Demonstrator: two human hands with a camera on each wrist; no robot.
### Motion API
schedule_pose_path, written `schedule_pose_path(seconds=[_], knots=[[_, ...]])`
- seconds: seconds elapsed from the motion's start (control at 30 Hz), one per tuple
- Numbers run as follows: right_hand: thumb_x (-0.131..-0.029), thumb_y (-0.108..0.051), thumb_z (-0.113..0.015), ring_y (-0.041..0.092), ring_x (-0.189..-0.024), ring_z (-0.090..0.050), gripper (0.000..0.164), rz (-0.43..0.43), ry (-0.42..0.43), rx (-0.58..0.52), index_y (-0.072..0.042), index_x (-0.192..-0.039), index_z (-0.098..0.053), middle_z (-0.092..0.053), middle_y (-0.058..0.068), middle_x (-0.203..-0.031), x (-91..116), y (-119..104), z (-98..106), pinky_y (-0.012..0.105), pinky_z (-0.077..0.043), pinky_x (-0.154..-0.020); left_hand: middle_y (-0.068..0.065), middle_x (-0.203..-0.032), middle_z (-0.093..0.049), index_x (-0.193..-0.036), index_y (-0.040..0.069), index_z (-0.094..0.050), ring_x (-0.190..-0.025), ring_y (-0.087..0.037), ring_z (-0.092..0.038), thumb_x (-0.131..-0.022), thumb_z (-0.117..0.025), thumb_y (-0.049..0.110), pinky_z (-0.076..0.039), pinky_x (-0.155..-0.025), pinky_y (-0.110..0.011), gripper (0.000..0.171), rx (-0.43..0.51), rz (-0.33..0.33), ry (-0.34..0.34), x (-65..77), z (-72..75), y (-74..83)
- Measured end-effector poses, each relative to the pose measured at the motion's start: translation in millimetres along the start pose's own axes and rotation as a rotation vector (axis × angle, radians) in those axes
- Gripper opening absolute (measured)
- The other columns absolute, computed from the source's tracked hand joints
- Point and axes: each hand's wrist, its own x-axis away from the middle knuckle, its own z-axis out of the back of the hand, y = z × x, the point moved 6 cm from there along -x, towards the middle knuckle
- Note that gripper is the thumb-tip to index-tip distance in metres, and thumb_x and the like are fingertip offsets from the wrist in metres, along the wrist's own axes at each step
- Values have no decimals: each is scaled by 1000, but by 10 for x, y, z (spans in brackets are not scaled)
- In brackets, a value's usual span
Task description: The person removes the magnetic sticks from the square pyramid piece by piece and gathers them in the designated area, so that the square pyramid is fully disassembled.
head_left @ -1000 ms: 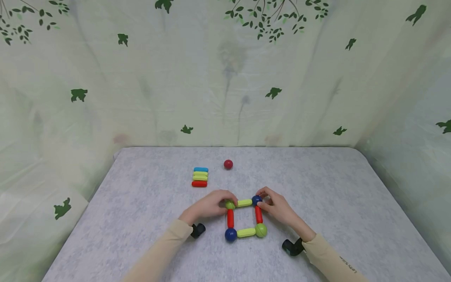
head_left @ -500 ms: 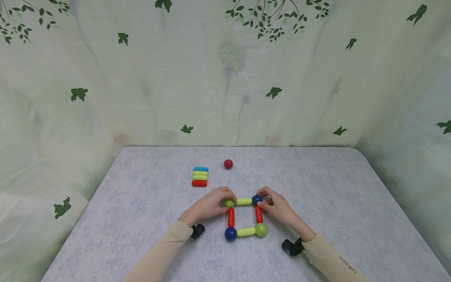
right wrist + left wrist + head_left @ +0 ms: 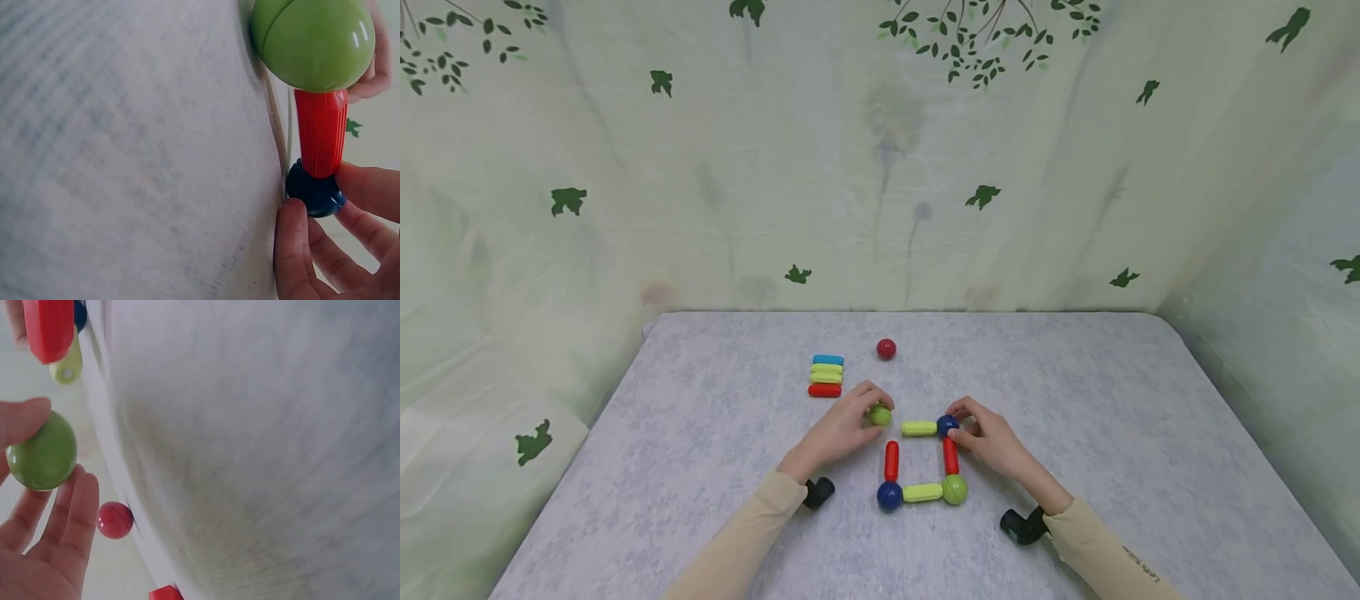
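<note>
My left hand [image 3: 846, 425] pinches a green ball [image 3: 880, 415] between thumb and fingertips, apart from the frame of rods and balls. In the left wrist view that green ball [image 3: 44, 453] sits against the thumb. My right hand [image 3: 992, 440] grips the blue ball [image 3: 947, 426] at the frame's far right corner. From this ball a yellow-green rod [image 3: 919, 428] points left with a free end, and a red rod [image 3: 951, 457] runs to the near green ball [image 3: 955, 489]. Another yellow-green rod [image 3: 922, 492] joins it to the near blue ball [image 3: 891, 496], where a red rod [image 3: 892, 461] stands out with its far end free.
Beyond the left hand, a row of blue, yellow-green and red rods [image 3: 826, 377] lies on the grey table [image 3: 1075, 375]. A red ball [image 3: 886, 349] lies to their right. A printed curtain [image 3: 880, 167] hangs behind the table's far edge.
The left hand has pulled the green ball off the frame's far left corner, moving it away and slightly left. Both rods there now end free. The right hand stays on its blue ball.
</note>
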Motion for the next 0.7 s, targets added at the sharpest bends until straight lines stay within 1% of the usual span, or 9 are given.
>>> schedule_pose_path(seconds=[0.13,0.2,0.3,0.37,0.5,0.6,0.7], knots=[[-93,-12,-63,16,-73,-55,21,-6,3,3,-11,-112,-56,-60,11,-111,-1,0,1,32,-47,-65,-1,-108,-56,-112,6,-60,-98,-16,-55,-83,-70,-4,-49,-87,-31,33,68,13,75,-87,74,-51],[-93,-12,-63,16,-73,-55,21,-4,3,2,-10,-113,-56,-60,11,-111,3,-3,0,31,-47,-64,-3,-109,-57,-112,5,-60,-100,-19,-56,-82,-71,-5,-49,-88,-32,34,108,37,103,-153,102,-89],[-93,-12,-63,16,-73,-55,21,-5,4,1,-10,-113,-56,-60,11,-111,6,-7,2,31,-47,-64,-5,-109,-56,-112,4,-60,-102,-21,-57,-83,-70,-5,-49,-90,-33,32,142,86,131,-268,125,-146],[-93,-12,-62,16,-73,-55,21,-3,3,0,-9,-113,-56,-60,12,-112,7,-10,5,32,-47,-64,-6,-110,-56,-113,4,-61,-102,-21,-56,-84,-70,-3,-49,-91,-34,31,152,109,138,-346,129,-172],[-93,-12,-62,16,-73,-55,21,-8,3,3,-9,-113,-56,-60,12,-112,1,-16,5,32,-47,-65,-5,-113,-58,-118,2,-60,-103,-21,-54,-86,-70,2,-48,-90,-34,33,170,131,148,-491,105,-235],[-93,-11,-62,16,-73,-56,21,-13,2,3,-9,-113,-56,-60,12,-112,-1,-19,3,32,-47,-65,-2,-114,-59,-120,5,-61,-102,-18,-54,-87,-70,7,-48,-88,-32,34,173,165,151,-586,69,-296],[-93,-12,-62,16,-73,-56,21,-15,4,3,-9,-113,-56,-60,12,-111,-7,-14,3,32,-47,-65,-2,-112,-61,-119,6,-62,-100,-18,-55,-87,-70,8,-49,-87,-32,33,168,174,154,-678,42,-323]])
